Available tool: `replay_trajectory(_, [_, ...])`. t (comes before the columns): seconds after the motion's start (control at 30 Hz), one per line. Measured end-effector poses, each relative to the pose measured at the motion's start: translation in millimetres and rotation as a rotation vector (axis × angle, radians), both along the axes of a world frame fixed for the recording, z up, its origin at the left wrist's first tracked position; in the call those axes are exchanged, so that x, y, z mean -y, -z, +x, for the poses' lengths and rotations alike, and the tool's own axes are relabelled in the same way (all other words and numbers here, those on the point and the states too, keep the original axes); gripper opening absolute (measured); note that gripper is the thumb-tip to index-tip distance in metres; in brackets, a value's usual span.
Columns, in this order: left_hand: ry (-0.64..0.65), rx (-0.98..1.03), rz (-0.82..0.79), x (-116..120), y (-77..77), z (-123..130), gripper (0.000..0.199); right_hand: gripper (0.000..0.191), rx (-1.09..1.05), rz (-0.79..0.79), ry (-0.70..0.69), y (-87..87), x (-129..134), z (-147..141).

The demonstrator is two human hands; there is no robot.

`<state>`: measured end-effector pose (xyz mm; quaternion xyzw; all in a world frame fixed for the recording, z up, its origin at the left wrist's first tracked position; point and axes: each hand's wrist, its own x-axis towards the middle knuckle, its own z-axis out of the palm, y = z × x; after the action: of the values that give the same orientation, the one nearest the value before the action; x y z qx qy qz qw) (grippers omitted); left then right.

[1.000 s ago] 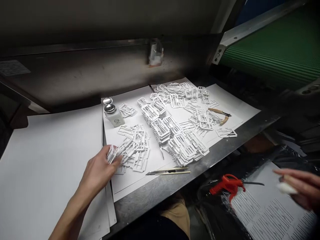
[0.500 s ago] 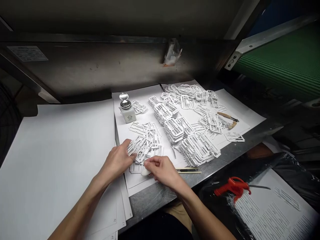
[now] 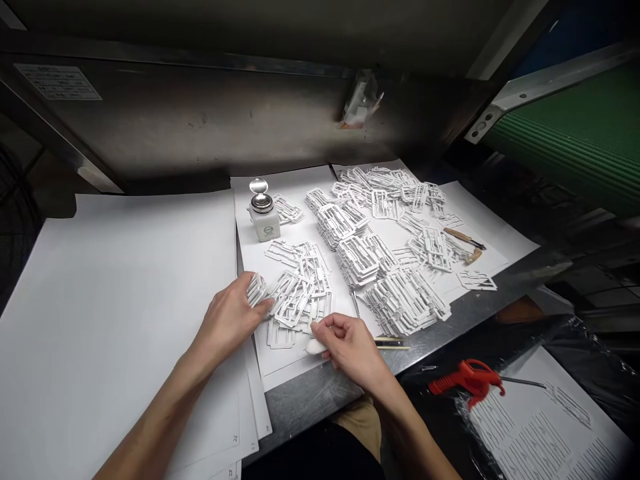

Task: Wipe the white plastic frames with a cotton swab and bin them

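My left hand (image 3: 226, 321) is closed around a small stack of white slotted frames (image 3: 257, 289), just left of a loose heap of the same frames (image 3: 300, 280). Between thumb and fingers, my right hand (image 3: 354, 352) pinches a small soft white wad (image 3: 315, 347), low over the paper at the heap's near edge. Behind the heap stands a whitish square bottle (image 3: 266, 227) with its metal lid raised. To the right are neat stacks of white frames (image 3: 357, 259), and a thicker slanted stack (image 3: 407, 300) lies nearer me.
White paper sheets (image 3: 150, 280) cover the left side. A brown-handled tool (image 3: 459, 235) lies at the right beside more scattered frames. Tweezers (image 3: 393, 343) lie near the metal table edge (image 3: 295, 400). A red air gun (image 3: 470, 380) rests on black plastic at lower right.
My left hand has drawn left, away from the heap, with the frames in it. My right hand has shifted slightly right with the white wad. The view has swung a little.
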<state>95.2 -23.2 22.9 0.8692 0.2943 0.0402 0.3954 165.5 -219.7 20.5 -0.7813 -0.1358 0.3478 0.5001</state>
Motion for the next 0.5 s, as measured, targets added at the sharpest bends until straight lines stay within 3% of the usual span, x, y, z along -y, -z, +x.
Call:
replay_trajectory(0.07, [0.064,-0.044,0.038,-5,-0.6,10,0.030,0.038,0.001,0.029,-0.025,-2.6,2,-3])
replay_trajectory(0.17, [0.129,-0.038,-0.036,-13,0.8,21,0.031,0.034,-0.019,0.102,-0.036,-2.5,4,-7])
replay_trajectory(0.5, [0.110,0.053,-0.187,-21,4.2,38,0.028,0.034,-0.159,0.191,-0.045,2.4,9,-14])
